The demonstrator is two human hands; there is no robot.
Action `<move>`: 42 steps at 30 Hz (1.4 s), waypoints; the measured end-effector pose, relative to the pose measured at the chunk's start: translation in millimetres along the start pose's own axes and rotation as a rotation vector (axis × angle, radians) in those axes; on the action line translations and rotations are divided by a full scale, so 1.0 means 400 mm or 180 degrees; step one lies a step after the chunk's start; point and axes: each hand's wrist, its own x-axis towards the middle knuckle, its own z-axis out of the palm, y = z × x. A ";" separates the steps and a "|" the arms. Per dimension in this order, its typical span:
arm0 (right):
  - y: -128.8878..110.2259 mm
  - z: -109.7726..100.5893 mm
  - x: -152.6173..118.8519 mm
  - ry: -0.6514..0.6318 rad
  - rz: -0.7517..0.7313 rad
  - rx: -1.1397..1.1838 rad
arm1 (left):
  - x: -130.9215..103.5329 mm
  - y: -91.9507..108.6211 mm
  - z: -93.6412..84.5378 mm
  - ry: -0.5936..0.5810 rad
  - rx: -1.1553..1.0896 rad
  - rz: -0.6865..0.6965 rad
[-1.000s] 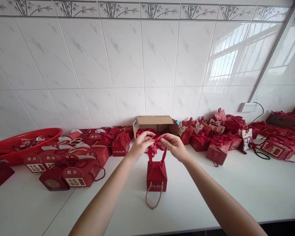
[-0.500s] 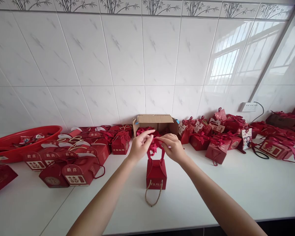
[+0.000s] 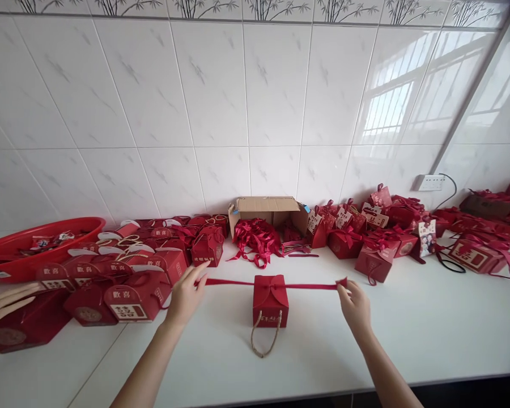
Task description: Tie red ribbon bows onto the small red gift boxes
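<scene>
A small red box (image 3: pixel 270 303) with a beige rope handle (image 3: pixel 263 354) stands upright on the white table in front of me. A red ribbon (image 3: pixel 310 287) crosses its top and stretches out nearly level to both sides. My left hand (image 3: pixel 187 294) pinches the ribbon's left end. At the right, its other end is pinched between the fingers of my right hand (image 3: pixel 355 306). Both hands are away from the box, one on each side.
Behind the box, an open cardboard carton (image 3: pixel 266 204) spills red ribbons (image 3: pixel 257 238). Red boxes (image 3: pixel 131 297) crowd the left, near a red basin (image 3: pixel 89 226). More decorated boxes (image 3: pixel 376 258) fill the right. Another person's hand (image 3: pixel 8 303) touches a box at far left.
My hands have moved apart from above the box, lowering and pulling the ribbon out sideways. At far left, the other person's hand and box have come further into view.
</scene>
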 end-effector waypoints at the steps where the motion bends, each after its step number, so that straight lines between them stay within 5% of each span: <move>1: 0.024 -0.010 -0.004 -0.0044 0.0087 -0.0061 | -0.006 -0.024 -0.019 -0.0035 0.0054 -0.0093; 4: 0.057 -0.013 -0.005 -0.0081 0.0220 -0.0207 | -0.028 -0.071 -0.031 -0.0171 0.0106 -0.0260; 7: 0.030 0.024 0.001 0.0056 0.0143 -0.0198 | -0.052 -0.084 0.016 -0.0311 0.0159 -0.0154; 13: -0.086 0.163 -0.016 -0.1382 0.0110 0.0485 | -0.090 -0.083 0.149 -0.1030 0.0224 -0.0246; 19: -0.085 0.244 -0.028 -0.1968 0.0319 0.0541 | -0.103 -0.109 0.181 -0.1484 0.0348 -0.0488; 31: -0.068 0.230 -0.013 -0.2655 0.0630 0.0291 | -0.076 -0.081 0.162 -0.2186 0.0583 -0.1176; 36: -0.082 0.201 0.011 -0.3111 0.0732 0.0571 | -0.075 -0.064 0.154 -0.2182 0.0429 -0.1293; 42: -0.070 0.184 0.036 -0.3178 0.0906 0.0668 | -0.051 -0.080 0.141 -0.2152 0.0491 -0.1200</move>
